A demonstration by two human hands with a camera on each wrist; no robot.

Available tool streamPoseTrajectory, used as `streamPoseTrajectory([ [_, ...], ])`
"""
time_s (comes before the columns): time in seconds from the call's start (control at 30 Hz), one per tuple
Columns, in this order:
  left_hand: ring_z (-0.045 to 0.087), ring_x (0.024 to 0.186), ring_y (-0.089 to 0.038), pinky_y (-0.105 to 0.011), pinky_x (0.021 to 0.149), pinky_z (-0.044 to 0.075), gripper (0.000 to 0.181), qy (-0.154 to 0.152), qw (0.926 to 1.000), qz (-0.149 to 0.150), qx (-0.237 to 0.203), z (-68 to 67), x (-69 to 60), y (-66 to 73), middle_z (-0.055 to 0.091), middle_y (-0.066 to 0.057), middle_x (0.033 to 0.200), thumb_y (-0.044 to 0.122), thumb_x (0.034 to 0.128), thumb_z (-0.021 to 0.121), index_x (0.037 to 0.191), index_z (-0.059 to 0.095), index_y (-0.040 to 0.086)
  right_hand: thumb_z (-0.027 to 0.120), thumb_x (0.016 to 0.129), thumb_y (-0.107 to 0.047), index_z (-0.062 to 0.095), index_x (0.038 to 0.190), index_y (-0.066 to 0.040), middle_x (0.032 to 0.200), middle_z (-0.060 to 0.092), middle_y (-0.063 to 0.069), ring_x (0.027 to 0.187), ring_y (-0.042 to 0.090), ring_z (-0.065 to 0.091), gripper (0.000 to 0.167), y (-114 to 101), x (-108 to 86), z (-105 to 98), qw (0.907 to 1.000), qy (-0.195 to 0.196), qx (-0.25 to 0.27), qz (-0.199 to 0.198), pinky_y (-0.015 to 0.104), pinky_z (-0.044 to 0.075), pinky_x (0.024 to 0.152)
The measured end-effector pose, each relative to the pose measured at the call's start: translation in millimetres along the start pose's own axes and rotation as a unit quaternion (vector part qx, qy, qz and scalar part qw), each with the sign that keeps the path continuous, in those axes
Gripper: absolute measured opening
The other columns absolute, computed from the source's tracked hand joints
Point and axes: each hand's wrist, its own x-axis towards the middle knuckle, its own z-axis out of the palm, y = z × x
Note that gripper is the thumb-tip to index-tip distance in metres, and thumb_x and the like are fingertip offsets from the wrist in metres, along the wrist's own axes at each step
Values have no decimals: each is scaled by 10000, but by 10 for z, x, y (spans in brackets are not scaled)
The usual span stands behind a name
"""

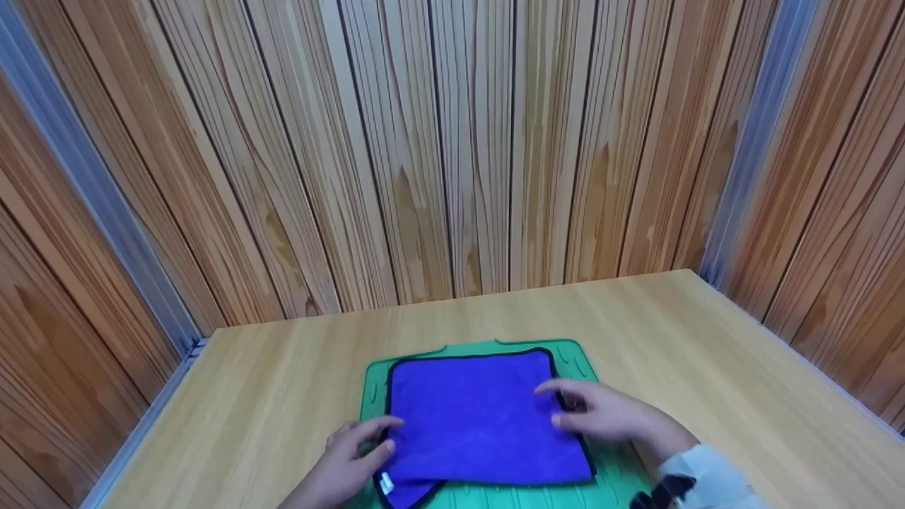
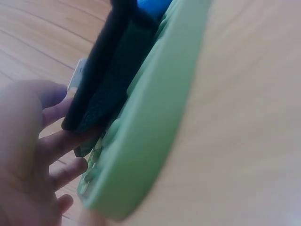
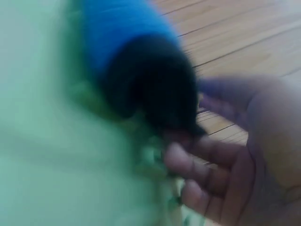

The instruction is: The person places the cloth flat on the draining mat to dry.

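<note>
A purple-blue cloth [image 1: 481, 417] with a dark edging lies folded over on a green ribbed board [image 1: 537, 495]. A lower layer of it pokes out at the near left, with a small white tag. At the cloth's left edge is my left hand [image 1: 350, 452], its fingers spread; the left wrist view shows them around the raised dark edge [image 2: 101, 66], without a pinch. My right hand [image 1: 601, 413] is at the opposite edge, with loosely bent fingers. In the blurred right wrist view, its fingers touch the dark curled edge [image 3: 164, 84] from below, the thumb apart.
The board lies on a light wood table [image 1: 283, 396]. Wood-plank walls [image 1: 466, 155] stand behind it and at both sides, with metal posts [image 1: 756, 141] in the corners. A pale sleeve [image 1: 707, 477] with a dark strap covers the right wrist.
</note>
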Motion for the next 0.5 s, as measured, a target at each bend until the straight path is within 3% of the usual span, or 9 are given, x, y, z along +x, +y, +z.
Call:
streamPoseTrajectory([
  [0.07, 354, 1253, -386, -625, 943, 384, 364, -154, 9998, 103, 10, 2, -44, -3, 518, -82, 1287, 457, 1003, 601, 1347, 613, 339, 631, 1010, -307, 523, 1451, -234, 1478, 482, 114, 1345, 382, 428, 460, 16, -68, 27, 9996, -221, 28, -155, 623, 353, 1064],
  [0.2, 351, 1266, -423, -660, 931, 389, 397, -320, 9992, 231, 74, 31, -100, -25, 497, -128, 1319, 461, 966, 660, 1347, 615, 360, 683, 971, -338, 518, 1455, -268, 1508, 467, 79, 1385, 374, 387, 516, 31, -149, 83, 9988, -377, -30, -323, 598, 317, 1099],
  [0.37, 347, 1232, -410, -588, 909, 400, 448, -326, 9990, 242, 205, 70, -129, -50, 486, -136, 1291, 473, 907, 733, 1331, 620, 383, 728, 934, -337, 499, 1473, -278, 1553, 409, 71, 1424, 356, 336, 589, 12, -164, 109, 9964, -740, 158, -376, 622, 255, 1129],
  [0.5, 321, 1271, -451, -642, 951, 365, 455, -243, 9989, 382, 148, 95, -131, -39, 487, -146, 1325, 440, 908, 743, 1333, 616, 341, 763, 907, -321, 474, 1490, -297, 1581, 361, 81, 1439, 371, 306, 651, -36, -166, 93, 9933, -1057, 358, -296, 675, 219, 1124],
])
